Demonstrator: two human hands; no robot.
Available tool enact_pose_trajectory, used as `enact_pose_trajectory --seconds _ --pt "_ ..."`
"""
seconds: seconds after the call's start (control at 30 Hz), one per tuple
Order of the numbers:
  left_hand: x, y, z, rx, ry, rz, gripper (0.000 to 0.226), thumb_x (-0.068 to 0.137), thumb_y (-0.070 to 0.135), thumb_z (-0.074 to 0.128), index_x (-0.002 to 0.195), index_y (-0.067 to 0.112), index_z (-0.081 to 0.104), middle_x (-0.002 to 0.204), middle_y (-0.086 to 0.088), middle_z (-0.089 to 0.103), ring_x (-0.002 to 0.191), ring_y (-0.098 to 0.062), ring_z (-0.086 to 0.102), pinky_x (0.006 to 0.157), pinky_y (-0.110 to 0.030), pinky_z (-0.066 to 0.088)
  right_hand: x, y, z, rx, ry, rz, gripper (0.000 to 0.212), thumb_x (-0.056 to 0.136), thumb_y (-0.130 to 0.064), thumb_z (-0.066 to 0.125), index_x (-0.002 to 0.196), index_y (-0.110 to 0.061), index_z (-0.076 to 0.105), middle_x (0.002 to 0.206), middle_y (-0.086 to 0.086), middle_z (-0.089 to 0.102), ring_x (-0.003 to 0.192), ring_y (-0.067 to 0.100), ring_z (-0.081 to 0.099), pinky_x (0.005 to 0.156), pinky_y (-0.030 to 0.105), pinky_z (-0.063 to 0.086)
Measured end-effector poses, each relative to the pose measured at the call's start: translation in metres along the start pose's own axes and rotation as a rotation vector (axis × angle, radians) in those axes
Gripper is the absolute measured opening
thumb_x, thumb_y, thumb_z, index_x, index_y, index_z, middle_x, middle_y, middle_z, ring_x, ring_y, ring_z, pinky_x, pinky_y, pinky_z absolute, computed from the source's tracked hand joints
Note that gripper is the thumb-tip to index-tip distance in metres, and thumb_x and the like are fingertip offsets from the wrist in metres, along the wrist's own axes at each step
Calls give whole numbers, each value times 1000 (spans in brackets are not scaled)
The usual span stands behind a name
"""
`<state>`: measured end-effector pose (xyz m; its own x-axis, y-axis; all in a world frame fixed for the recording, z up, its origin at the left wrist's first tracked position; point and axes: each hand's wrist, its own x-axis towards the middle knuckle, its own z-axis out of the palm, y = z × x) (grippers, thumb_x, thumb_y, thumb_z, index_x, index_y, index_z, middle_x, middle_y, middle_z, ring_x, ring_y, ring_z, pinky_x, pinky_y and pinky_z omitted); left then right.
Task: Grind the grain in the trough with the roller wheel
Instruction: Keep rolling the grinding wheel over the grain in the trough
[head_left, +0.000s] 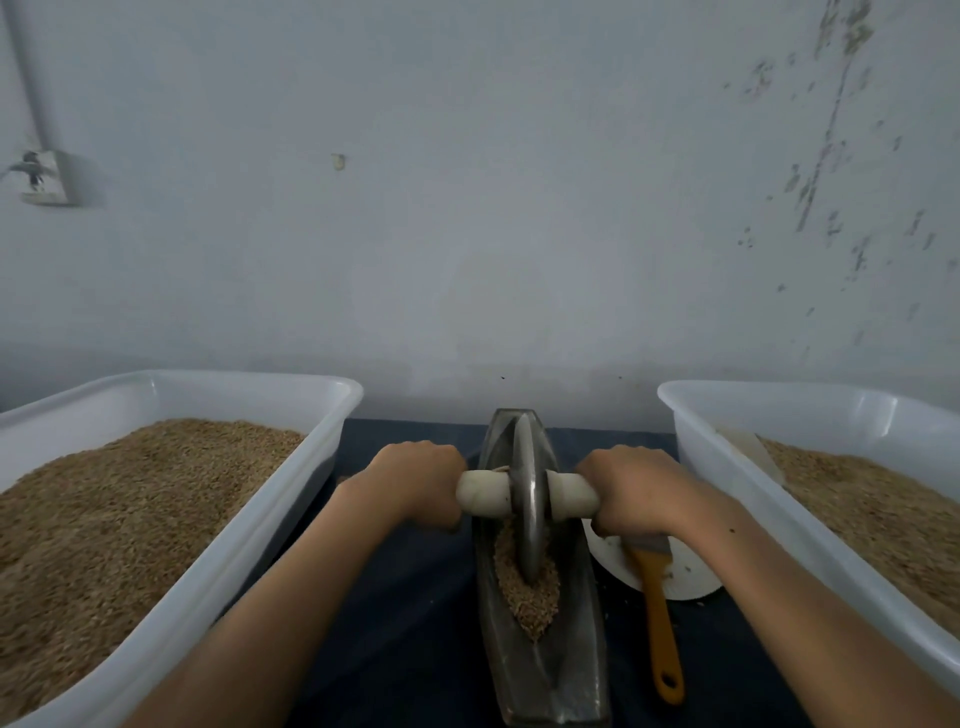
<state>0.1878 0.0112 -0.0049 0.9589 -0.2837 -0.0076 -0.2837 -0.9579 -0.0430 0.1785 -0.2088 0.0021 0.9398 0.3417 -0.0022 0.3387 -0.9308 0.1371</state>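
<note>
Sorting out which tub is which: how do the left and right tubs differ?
The left tub is heaped with grain nearly to its rim; the right tub is filled lower, with more bare wall showing. The right tub also has a pale flat piece leaning inside it, and the left has none. Both are white plastic, hold brown grain, and flank the trough.

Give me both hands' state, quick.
Left hand: closed in a grip on the pale wooden axle handle of the grey metal roller wheel.
Right hand: closed on its other end.

Dull metal trough (545, 670), glossy plastic tubs (291, 499)
</note>
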Motion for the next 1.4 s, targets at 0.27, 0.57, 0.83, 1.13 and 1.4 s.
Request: enact_pose_trajectory --seconds 0.27,0.57,0.83,1.13,1.4 --pt "4 6 10 127 273 -48 25 84 30 61 107 23 56 99 1 63 89 -19 59 68 -30 36 5 1 14 -12 201 57 11 85 -22 57 93 -29 53 92 -4 64 82 17 60 63 28 38" --pt "5 2 13 116 300 -27 25 83 30 60 107 23 56 98 2 63 88 -17 59 67 -29 36 4 -3 17 -44 319 66 15 86 -21 57 98 -27 52 95 -3 63 85 19 60 65 28 32" --pt "1 2 3 35 28 -17 36 77 30 69 110 19 59 85 3 56 77 -14 53 66 -28 40 2 1 3 4 -2 19 25 80 -22 65 104 -24 60 91 -2 65 78 15 60 55 24 35" --pt "4 6 19 111 437 -61 21 87 33 58 106 26 52 99 4 63 90 -18 59 67 -28 34 7 -6 21 -8 360 125 13 88 -21 56 98 -27 50 94 -2 63 78 19 52 67 31 35" --pt "-1 1 1 21 9 -18 36 78 29 69 112 22 59 100 0 64 87 -17 59 71 -29 43 -1 -1 3 -24 45 11 26 82 -22 64 108 -21 59 97 1 65 84 17 61 64 27 39"
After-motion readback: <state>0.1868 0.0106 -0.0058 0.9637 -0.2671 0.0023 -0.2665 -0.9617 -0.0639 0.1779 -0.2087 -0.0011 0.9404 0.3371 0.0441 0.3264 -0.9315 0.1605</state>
